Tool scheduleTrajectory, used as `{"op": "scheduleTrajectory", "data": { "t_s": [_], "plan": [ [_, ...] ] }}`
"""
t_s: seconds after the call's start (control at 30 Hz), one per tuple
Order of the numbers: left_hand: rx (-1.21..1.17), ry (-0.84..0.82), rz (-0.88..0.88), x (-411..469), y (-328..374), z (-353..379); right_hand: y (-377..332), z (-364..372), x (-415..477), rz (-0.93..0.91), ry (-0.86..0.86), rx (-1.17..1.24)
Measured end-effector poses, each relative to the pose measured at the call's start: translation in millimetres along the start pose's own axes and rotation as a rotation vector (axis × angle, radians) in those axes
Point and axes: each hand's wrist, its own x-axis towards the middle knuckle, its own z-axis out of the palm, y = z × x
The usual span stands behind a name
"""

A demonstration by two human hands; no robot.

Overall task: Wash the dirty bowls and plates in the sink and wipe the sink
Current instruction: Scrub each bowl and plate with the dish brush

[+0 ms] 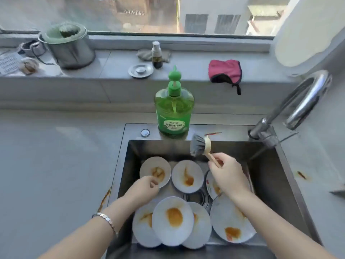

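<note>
Grey countertop wraps around the steel sink, and a tiled window ledge runs behind it. The dirty dishes lie in the sink basin, all smeared with orange sauce: a back-left bowl, a middle bowl, a front plate overlapping two others, and a right plate.

My left hand pinches the near rim of the back-left bowl, thumb and fingertips closed on its edge. My right hand grips the dish brush by its pale handle, fingers curled round it, with the grey bristles raised near the sink's back wall.

A green dish soap bottle stands on the sink's back rim, with the faucet at the right. On the ledge sit a steel pot, a small dark bottle and a pink cloth.
</note>
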Motion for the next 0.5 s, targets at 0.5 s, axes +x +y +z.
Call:
{"op": "scheduleTrajectory", "data": {
  "t_s": [0.5],
  "plan": [
    [-0.556, -0.132, -0.309, -1, -64, 104, 120, 19, -112, 0.326, -0.282, -0.106]
  ]
}}
